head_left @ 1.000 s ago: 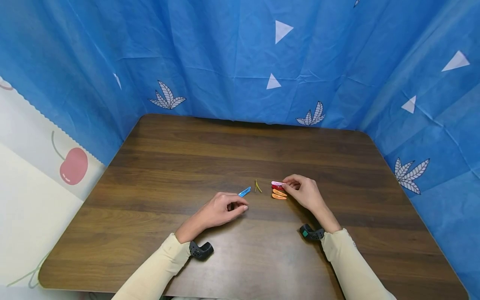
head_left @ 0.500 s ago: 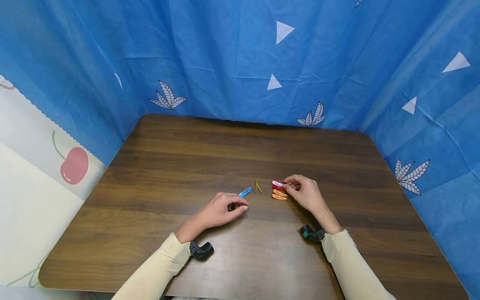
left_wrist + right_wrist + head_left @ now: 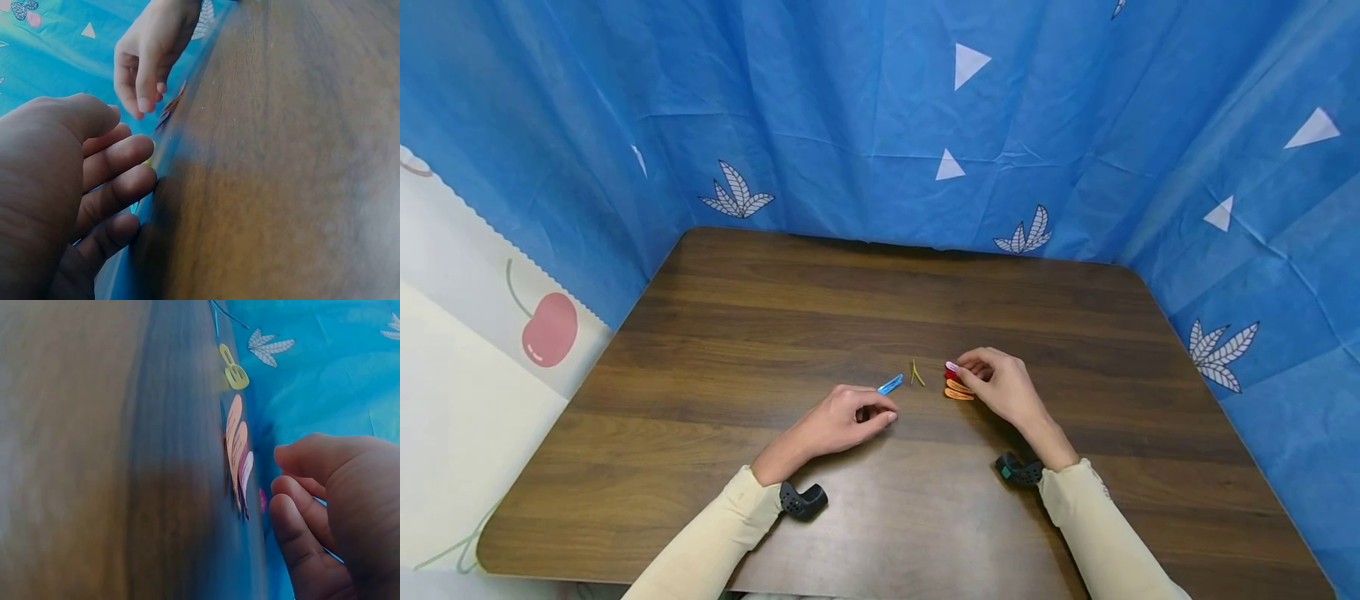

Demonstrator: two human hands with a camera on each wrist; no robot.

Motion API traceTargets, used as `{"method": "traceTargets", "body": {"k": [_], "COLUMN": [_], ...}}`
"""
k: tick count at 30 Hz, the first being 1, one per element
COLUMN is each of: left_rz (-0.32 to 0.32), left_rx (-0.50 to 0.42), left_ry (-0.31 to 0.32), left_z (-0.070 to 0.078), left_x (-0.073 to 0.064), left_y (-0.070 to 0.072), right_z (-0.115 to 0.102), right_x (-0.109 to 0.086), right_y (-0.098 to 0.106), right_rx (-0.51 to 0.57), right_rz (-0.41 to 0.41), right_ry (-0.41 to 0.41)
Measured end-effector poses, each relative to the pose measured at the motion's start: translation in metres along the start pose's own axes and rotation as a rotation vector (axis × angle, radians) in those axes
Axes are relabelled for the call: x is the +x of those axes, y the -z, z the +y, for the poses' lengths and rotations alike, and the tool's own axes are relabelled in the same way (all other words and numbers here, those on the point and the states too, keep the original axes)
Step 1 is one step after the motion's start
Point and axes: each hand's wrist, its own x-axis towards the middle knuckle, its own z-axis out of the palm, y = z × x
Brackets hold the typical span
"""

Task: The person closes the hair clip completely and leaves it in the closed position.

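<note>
A short row of snap hair clips lies on the table, best seen in the head view. It runs from a pink clip (image 3: 951, 366) and a red clip (image 3: 950, 375) to two orange clips (image 3: 957, 393). My right hand (image 3: 998, 382) is over their right ends, thumb and fingers bent loosely. In the right wrist view a gap shows between its fingertips and the pale pink clip (image 3: 248, 467). Left of the row stand a yellow clip (image 3: 918, 374), opened out, and a blue clip (image 3: 891, 384). My left hand (image 3: 844, 419) rests near the blue clip, loosely curled, holding nothing.
The brown wooden table (image 3: 790, 300) has rounded corners. A blue curtain (image 3: 850, 125) hangs behind it and along its right side. Black wrist bands (image 3: 802, 502) sit at both cuffs.
My right hand has shifted slightly left, its thumb now covering more of the red and orange clips. The left hand and the blue and yellow clips stay put.
</note>
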Motion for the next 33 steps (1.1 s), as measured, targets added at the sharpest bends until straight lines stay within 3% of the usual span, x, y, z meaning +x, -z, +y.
{"method": "traceTargets", "body": {"k": [10, 33], "left_rz": [-0.002, -0.001], "left_rx": [-0.002, -0.010], "left_ry": [0.004, -0.020], "left_z": [-0.002, -0.002], "left_x": [0.000, 0.001], "left_y": [-0.002, -0.001], "right_z": [-0.016, -0.046], "right_x": [0.003, 0.014], "right_y": [-0.011, -0.037], "right_rx": [0.048, 0.068], "right_rz": [-0.037, -0.122], "right_ry": [0.072, 0.125]}}
